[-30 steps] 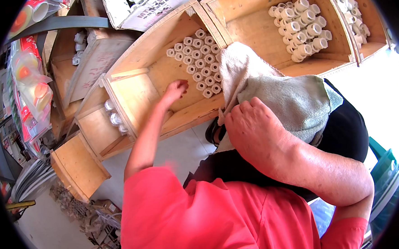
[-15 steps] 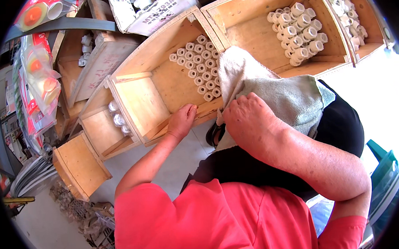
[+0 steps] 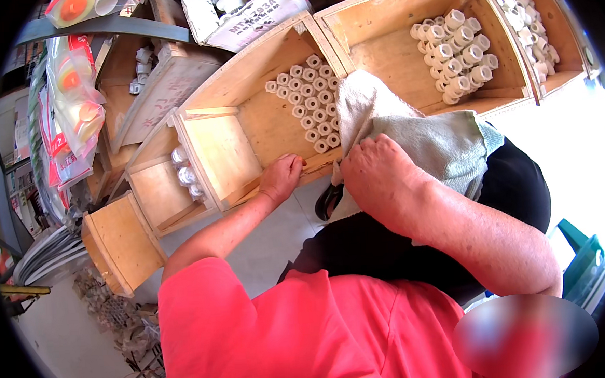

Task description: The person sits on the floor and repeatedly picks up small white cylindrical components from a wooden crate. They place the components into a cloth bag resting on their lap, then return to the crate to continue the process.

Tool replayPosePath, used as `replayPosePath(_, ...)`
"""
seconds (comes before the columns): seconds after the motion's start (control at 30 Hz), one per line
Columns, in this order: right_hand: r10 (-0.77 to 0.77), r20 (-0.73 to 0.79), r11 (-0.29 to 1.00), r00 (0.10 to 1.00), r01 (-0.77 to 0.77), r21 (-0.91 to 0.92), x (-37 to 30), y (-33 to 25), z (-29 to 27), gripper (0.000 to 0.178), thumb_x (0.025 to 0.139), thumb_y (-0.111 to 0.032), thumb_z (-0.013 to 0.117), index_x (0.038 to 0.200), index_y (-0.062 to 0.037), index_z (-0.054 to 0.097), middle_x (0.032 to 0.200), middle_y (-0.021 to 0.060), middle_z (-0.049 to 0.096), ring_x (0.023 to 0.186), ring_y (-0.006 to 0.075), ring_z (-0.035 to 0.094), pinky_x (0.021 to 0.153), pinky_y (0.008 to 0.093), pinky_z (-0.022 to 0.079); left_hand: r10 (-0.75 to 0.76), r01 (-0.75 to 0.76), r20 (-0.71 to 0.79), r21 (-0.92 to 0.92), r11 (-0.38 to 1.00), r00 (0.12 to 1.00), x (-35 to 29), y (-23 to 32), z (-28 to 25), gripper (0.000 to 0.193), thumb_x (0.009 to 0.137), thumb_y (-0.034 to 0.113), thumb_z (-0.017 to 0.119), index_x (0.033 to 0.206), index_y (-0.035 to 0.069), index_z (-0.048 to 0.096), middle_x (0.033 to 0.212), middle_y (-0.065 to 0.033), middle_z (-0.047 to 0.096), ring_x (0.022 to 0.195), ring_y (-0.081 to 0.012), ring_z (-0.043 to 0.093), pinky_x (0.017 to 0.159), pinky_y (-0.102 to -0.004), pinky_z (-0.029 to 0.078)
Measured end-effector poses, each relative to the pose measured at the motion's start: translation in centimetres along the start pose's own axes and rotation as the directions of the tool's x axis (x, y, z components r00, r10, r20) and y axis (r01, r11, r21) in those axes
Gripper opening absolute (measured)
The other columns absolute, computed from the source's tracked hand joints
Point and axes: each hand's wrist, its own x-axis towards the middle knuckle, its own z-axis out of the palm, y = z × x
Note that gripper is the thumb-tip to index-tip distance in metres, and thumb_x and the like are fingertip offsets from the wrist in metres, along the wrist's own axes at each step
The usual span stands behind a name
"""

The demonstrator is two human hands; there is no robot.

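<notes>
My left hand point(image 3: 283, 178) is closed beside the front edge of a wooden box point(image 3: 248, 130), its fingertips by the rim. A small orange spot shows at the fingers; what they hold, if anything, is hidden. In that box, white plastic pipe fittings point(image 3: 310, 101) stand in rows with their round openings up. A grey-green cloth point(image 3: 420, 145) with a beige part point(image 3: 366, 100) lies over my lap and the box's front corner. On its left side, my right hand point(image 3: 378, 175) is closed with bent fingers gripping the fabric.
To the right, another wooden box point(image 3: 378, 62) holds stacked white fittings point(image 3: 456, 54), with a further box of fittings point(image 3: 530, 33) beyond. Smaller wooden boxes point(image 3: 124, 246) adjoin on the left. Bagged parts point(image 3: 73, 112) hang at left; a white carton point(image 3: 256, 20) stands behind.
The view has shifted slightly, so the boxes appear a little further right. Both hands keep nearly the same places at the box edge and the cloth.
</notes>
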Motion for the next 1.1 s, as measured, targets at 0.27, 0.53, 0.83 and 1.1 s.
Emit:
replayPosePath(0.27,-0.002,0.078,1.0,0.997,0.003,-0.016,0.5,-0.2,0.0,0.022,0.076,-0.02,0.064,0.097,-0.013,0.07,0.096,0.0012,0.066,0.094,0.0183,0.061,0.074,0.0317,0.041,0.016,-0.016,-0.013,0.024,1.0,1.0,0.0,-0.5,0.2,0.036,0.093,0.025,0.04,0.088,-0.001,0.065,0.082,-0.0135,0.066,0.077,-0.0253,0.064,0.072,-0.0342,0.049)
replayPosePath(0.53,-0.011,0.078,0.999,0.997,0.014,-0.038,0.1,-0.2,-0.4,0.022,0.077,-0.02,0.064,0.097,-0.0127,0.071,0.097,0.0019,0.067,0.094,0.0189,0.062,0.075,0.0325,0.042,0.009,-0.009,-0.014,0.017,1.0,1.0,0.0,-0.4,0.2,0.036,0.092,0.026,0.041,0.087,-0.001,0.065,0.079,-0.0134,0.066,0.075,-0.0242,0.064,0.071,-0.0334,0.049)
replayPosePath(0.83,-0.004,0.051,1.0,0.999,0.004,-0.007,-0.4,0.1,-0.5,0.022,0.079,-0.02,0.062,0.097,-0.012,0.07,0.098,0.0029,0.066,0.095,0.0184,0.062,0.075,0.0312,0.043,0.006,-0.006,-0.028,0.031,1.0,1.0,0.0,-0.3,0.2,0.035,0.092,0.026,0.041,0.087,0.0,0.064,0.077,-0.0127,0.065,0.073,-0.0237,0.064,0.069,-0.0329,0.049)
replayPosePath(1.1,-0.003,0.043,1.0,0.999,0.003,-0.005,-0.6,0.1,-0.6,0.022,0.08,-0.019,0.061,0.098,-0.0117,0.07,0.099,0.0025,0.066,0.097,0.0187,0.061,0.079,0.0315,0.043,0.015,-0.014,-0.035,0.032,0.999,0.999,-0.1,-0.4,0.3,0.034,0.091,0.025,0.042,0.087,0.0,0.064,0.076,-0.0122,0.065,0.072,-0.0235,0.063,0.068,-0.0331,0.049)
